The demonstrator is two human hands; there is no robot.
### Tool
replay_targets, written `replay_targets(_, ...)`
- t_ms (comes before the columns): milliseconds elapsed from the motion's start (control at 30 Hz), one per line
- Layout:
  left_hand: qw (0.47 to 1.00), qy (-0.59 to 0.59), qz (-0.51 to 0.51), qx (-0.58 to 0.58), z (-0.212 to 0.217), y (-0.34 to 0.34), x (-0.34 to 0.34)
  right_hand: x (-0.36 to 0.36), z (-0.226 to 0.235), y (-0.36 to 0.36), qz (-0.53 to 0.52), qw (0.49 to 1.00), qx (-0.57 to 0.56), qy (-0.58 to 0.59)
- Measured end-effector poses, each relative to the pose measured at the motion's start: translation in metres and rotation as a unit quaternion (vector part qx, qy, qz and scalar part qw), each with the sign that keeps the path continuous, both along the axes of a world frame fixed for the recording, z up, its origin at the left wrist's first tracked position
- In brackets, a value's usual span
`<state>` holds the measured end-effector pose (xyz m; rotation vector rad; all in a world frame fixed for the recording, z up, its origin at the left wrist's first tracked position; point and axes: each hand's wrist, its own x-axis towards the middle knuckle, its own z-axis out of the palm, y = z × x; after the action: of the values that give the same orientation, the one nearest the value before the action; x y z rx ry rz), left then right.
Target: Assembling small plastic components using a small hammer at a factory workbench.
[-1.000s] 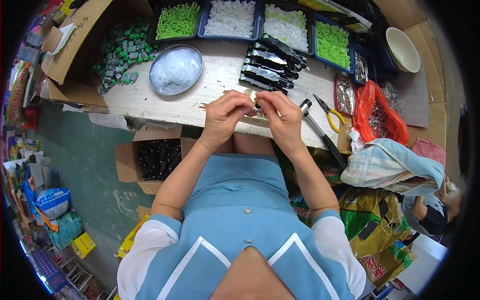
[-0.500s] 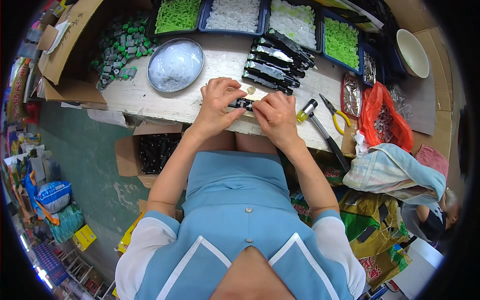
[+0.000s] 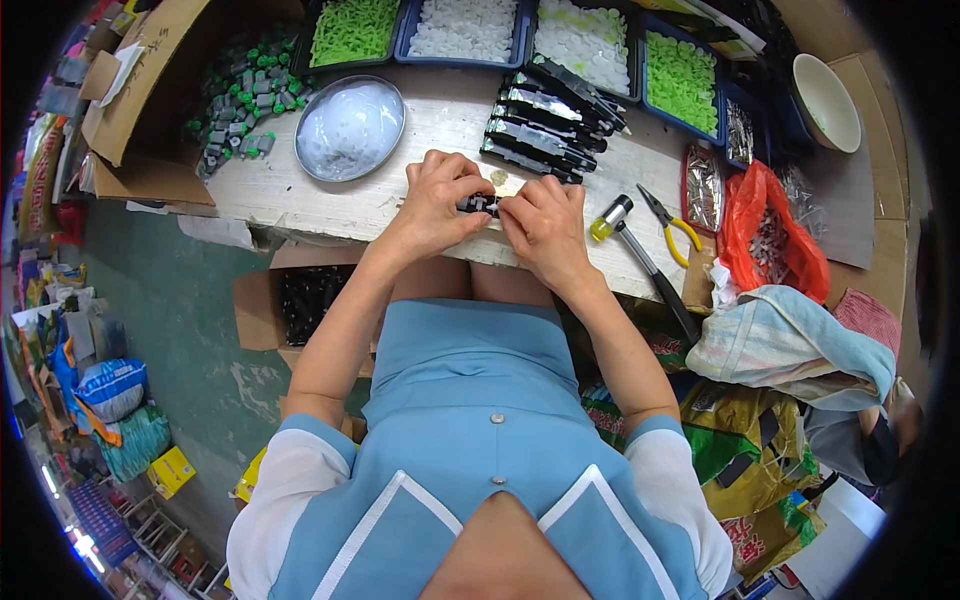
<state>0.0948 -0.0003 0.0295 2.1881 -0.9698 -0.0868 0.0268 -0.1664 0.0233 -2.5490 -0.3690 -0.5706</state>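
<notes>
Upper left: grey motor-like parts with green ends (image 3: 245, 105) heaped on the desk (image 3: 440, 110), by the cardboard box (image 3: 140, 100). Next, a round metal dish (image 3: 345, 180) with a whitish mass. Centre, near the front edge: small black housing (image 3: 476, 203), between both hands. Left hand (image 3: 437, 205) curves round its left end, thumb and index apart; firm grip or loose cradle, can't tell. Right hand (image 3: 548, 222) pinches its right end, likely to steady it. Just above: stacked black housings (image 3: 545, 125), lined up roughly parallel, probably for easy pickup. 4 trays (image 3: 462, 62) along the top keep green and white plastic pieces sorted. Right of centre: hammer (image 3: 648, 262), handle toward the person, and yellow-handled pliers (image 3: 672, 228), presumably for right-side reach. Further right, red plastic bag (image 3: 808, 268) of small parts.
</notes>
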Motion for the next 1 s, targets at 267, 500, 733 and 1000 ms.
replay_targets(267,1.000,0.014,0.007,0.020,0.002,-0.003,0.001,0.004,0.013,-0.007,0.035,0.998,-0.021,0.038)
replay_targets(500,0.995,0.034,0.001,0.093,0.014,-0.008,0.004,-0.004,0.011,-0.012,0.041,0.996,-0.024,0.076)
replay_targets(733,0.973,0.123,-0.013,0.193,0.030,-0.018,0.014,-0.007,0.013,-0.015,0.046,0.997,-0.005,0.057)
replay_targets(1000,0.975,0.110,-0.020,0.194,0.030,-0.017,0.013,-0.007,0.009,-0.024,0.024,0.999,0.019,0.039)
